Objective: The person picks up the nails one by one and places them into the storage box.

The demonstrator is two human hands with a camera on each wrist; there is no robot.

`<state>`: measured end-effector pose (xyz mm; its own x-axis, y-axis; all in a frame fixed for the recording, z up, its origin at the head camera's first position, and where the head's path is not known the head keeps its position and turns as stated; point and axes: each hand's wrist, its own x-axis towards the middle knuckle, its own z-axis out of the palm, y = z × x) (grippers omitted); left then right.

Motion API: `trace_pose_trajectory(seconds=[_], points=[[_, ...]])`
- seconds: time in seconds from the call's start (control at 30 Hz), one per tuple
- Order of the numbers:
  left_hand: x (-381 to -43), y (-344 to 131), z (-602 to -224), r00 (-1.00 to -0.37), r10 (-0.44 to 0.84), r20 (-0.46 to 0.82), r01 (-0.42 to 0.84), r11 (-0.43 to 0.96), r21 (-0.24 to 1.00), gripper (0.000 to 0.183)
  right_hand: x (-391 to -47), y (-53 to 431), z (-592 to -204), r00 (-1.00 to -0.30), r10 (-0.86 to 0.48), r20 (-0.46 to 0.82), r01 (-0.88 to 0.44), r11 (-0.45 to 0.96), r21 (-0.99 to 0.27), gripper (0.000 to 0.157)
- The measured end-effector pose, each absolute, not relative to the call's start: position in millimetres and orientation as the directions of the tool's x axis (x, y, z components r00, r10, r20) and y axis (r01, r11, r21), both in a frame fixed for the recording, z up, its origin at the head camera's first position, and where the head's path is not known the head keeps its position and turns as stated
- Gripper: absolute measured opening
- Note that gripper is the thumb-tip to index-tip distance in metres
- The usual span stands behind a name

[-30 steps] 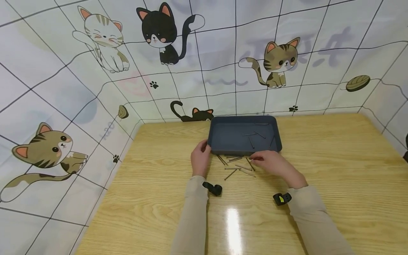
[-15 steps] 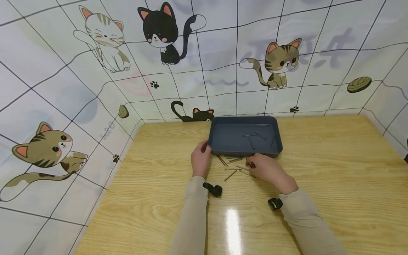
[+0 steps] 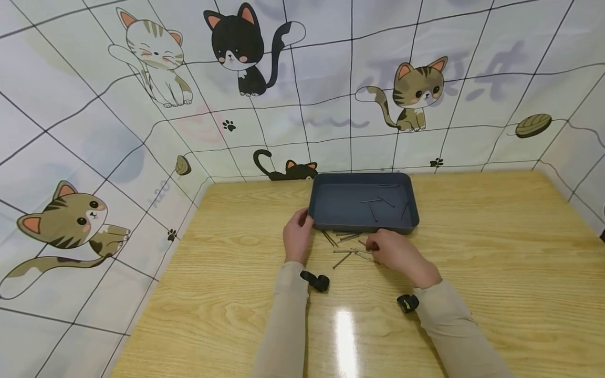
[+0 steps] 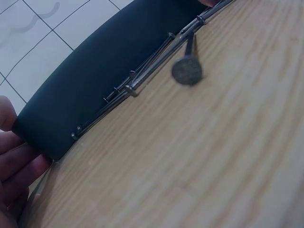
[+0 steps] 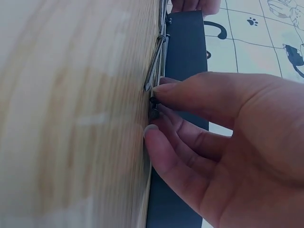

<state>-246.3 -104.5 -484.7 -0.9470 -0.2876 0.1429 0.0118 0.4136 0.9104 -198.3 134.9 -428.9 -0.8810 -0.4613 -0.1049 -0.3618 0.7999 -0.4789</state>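
Left hand [image 3: 297,237] gripped tray [image 3: 337,203] near desk's [image 3: 227,294] far edge; right hand's [image 3: 399,254] fingers curled by nails [image 4: 186,70], grip unclear. Crossed nails could've snagged, scattered.

I see a plain beige left sleeve [image 3: 283,320] and a matching right sleeve [image 3: 460,328], both long, lightly creased, and ending at the wrist. Each wrist carries a small black camera: the left camera [image 3: 315,281] has a rounded end, while the right camera [image 3: 408,303] looks boxier and bears a yellow mark. Both hands [image 3: 298,239] are bare.
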Motion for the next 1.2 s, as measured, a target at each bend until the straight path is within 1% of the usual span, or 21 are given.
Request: trace_pose_trajectory(seconds=[0.27, 0.53, 0.67, 0.93, 1.2], points=[[-247.0, -103.9, -485.2, -0.948, -0.283, 0.145, 0.017, 0.409, 0.912, 0.030, -200.1, 137.7, -429.8, -0.868, -0.477, -0.136, -0.360, 0.794, -0.490, 0.017], [-245.7, -103.2, -484.4, -0.949, -0.282, 0.144, 0.015, 0.415, 0.910, 0.030, -199.4, 141.8, -432.4, -0.874, -0.459, -0.161, -0.318, 0.790, -0.525, 0.021], [-246.4, -103.6, -484.2, -0.947, -0.283, 0.149, 0.016, 0.421, 0.907, 0.030, -200.4, 142.4, -430.7, -0.877, -0.449, -0.170, -0.307, 0.797, -0.520, 0.023], [-246.3, -103.8, -484.4, -0.948, -0.280, 0.150, 0.019, 0.424, 0.906, 0.031, -201.7, 142.9, -429.9, -0.875, -0.455, -0.167, -0.330, 0.812, -0.481, 0.018], [-246.0, -104.7, -487.4, -0.948, -0.285, 0.141, 0.010, 0.416, 0.909, 0.032, -200.4, 144.4, -432.3, -0.878, -0.449, -0.169, -0.317, 0.807, -0.498, 0.013]])
